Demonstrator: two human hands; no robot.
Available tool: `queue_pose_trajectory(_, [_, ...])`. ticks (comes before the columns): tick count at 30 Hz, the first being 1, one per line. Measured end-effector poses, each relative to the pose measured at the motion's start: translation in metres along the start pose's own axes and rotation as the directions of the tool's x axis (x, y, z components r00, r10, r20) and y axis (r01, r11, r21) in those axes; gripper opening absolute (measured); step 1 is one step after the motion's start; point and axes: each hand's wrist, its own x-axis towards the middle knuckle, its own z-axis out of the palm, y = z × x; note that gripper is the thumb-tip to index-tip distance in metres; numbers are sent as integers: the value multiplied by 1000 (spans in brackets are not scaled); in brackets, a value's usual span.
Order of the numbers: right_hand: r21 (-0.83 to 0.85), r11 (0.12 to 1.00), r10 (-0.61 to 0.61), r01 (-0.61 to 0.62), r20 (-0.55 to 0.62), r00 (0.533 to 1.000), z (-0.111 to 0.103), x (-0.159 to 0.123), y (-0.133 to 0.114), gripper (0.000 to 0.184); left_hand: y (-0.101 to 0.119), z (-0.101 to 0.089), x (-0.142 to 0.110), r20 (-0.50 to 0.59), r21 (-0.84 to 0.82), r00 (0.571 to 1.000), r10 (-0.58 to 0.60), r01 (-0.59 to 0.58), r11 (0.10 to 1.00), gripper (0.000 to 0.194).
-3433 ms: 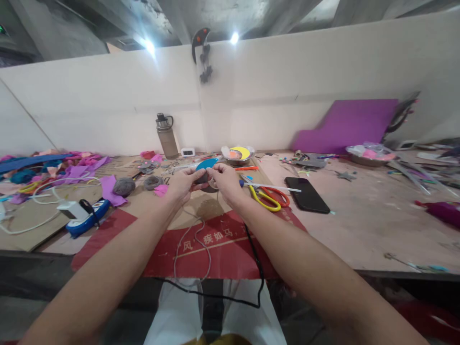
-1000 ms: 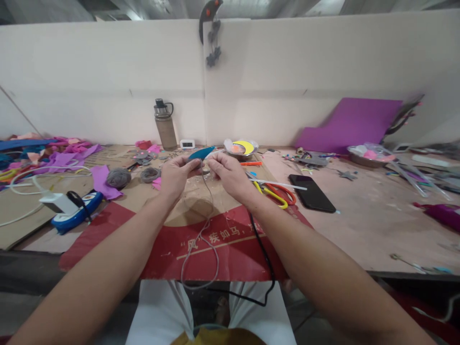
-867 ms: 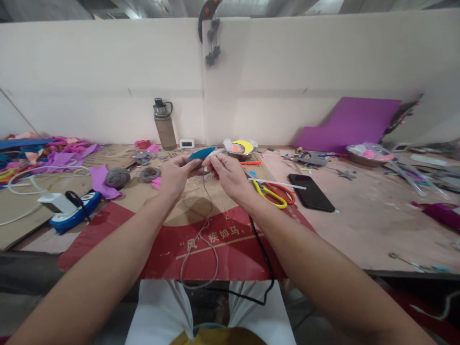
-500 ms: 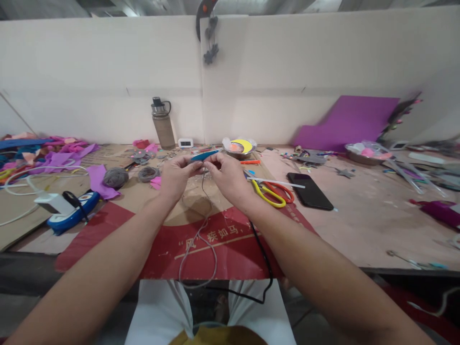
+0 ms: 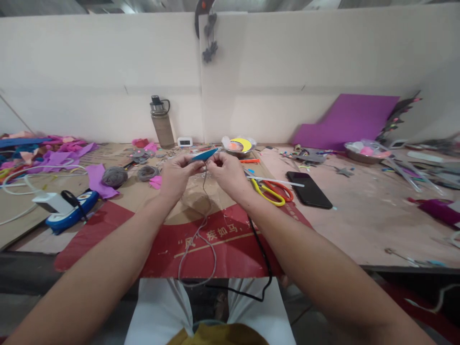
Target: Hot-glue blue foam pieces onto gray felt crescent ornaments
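Both my hands meet above the cardboard sheet [image 5: 215, 239] at the middle of the bench. My left hand [image 5: 177, 175] is closed, pinching a flat blue felt piece [image 5: 203, 154] that sticks out between the two hands. My right hand [image 5: 227, 173] is closed too, its fingertips pinched at the same piece where a grey cord [image 5: 201, 230] hangs down. The cord loops over the red part of the cardboard towards my lap. What exactly the right fingertips grip is hidden.
Yellow and orange scissors [image 5: 270, 191] and a black phone [image 5: 309, 196] lie to the right. Two grey wool balls [image 5: 114, 176], a blue device [image 5: 72, 214], a water bottle [image 5: 161, 122], a metal bowl [image 5: 237, 144], felt scraps [image 5: 53, 158] and a purple sheet [image 5: 352, 120] surround them.
The view has tilted slightly. My hands stay together at the blue piece, which has turned from showing its flat face to nearly edge-on; the grey cord still hangs below.
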Motion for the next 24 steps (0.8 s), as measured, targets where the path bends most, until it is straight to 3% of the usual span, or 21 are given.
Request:
queue_pose_trajectory(3, [23,1000,-16,16,10,1000,-2,0,-1,17,0,0,1,-3,-53,1000,-22,21,998,15])
queue_pose_trajectory(17, [-60,996,-70,73,43,997,-3,-2,-2,11,-3,-6,1,11,252,994,108,-107,962,14])
queue_pose_trajectory(20, [-64,997,-36,37,18,999,0,-3,-3,9,-3,-3,0,10,204,997,76,-77,976,14])
queue_pose_trajectory(24, [-30,1000,-4,4,-7,1000,1,-2,-1,12,-3,0,2,8,-37,1000,-23,24,999,18])
